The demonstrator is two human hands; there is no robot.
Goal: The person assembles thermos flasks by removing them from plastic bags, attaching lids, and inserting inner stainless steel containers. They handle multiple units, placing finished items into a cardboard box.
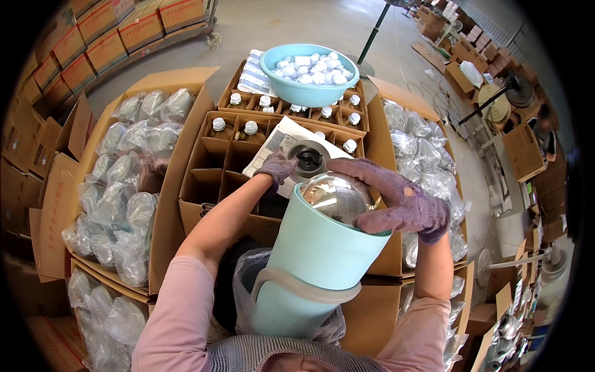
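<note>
A light teal flask casing (322,248) with a grey band stands tilted in front of my body, partly inside a clear plastic bag (245,291). In its open end sits a shiny silver flask liner (334,197). My right hand (406,198), in a purple glove, spans the liner with thumb and fingers on either side. My left hand (276,168), also gloved, has its fingers curled at the edge of a grey round part (310,159) with a black centre. That part lies over a printed sheet (279,139) on a divided carton (198,170).
Bottle tops with white caps (250,128) stand in the carton's compartments. Behind is a teal basin (273,80) of small white parts. Cartons of plastic-wrapped items (118,180) flank me. Stacked boxes (139,31) line the far left; fans (517,90) stand at right.
</note>
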